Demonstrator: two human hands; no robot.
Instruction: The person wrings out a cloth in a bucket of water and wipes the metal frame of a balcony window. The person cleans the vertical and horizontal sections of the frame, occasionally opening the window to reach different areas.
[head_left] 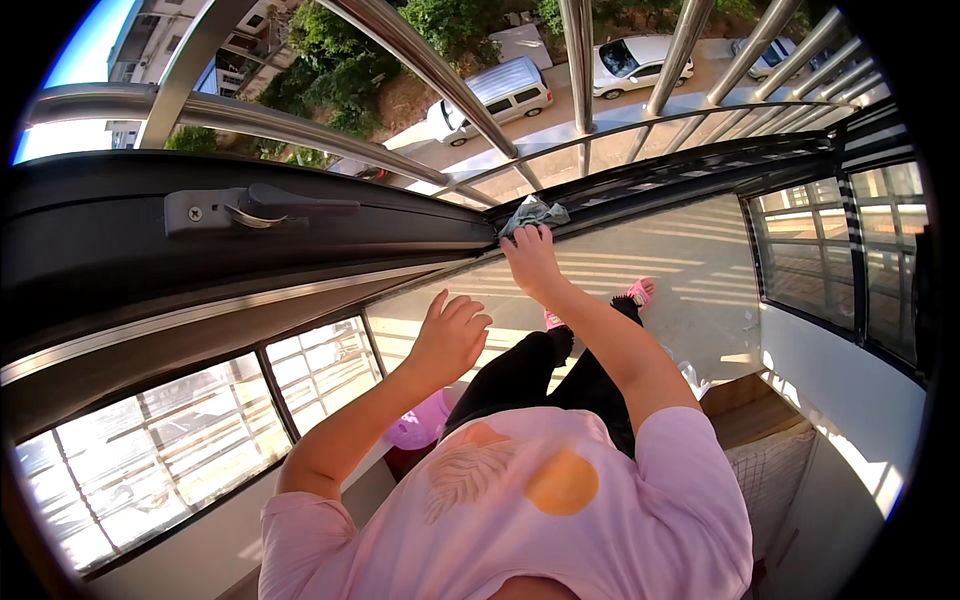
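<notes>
My right hand (pixel 532 258) reaches out to the dark window frame, its fingers bent over a crumpled grey cloth (pixel 535 213). The cloth lies bunched in the corner where the window sash (pixel 330 210) meets the lower track (pixel 680 188). Part of the cloth under my fingertips is hidden. Lower and to the left, my left hand (pixel 450 335) hangs in the air, fingers loosely apart and holding nothing. It is nearest to the sash's lower edge.
A dark latch handle (pixel 260 208) sticks out from the sash. Metal safety bars (pixel 580 70) stand outside, with parked cars (pixel 500 95) below. By my legs is a purple plastic container (pixel 420 420); a wooden cabinet top (pixel 745 410) is at the right. Windows (pixel 170 450) flank both sides.
</notes>
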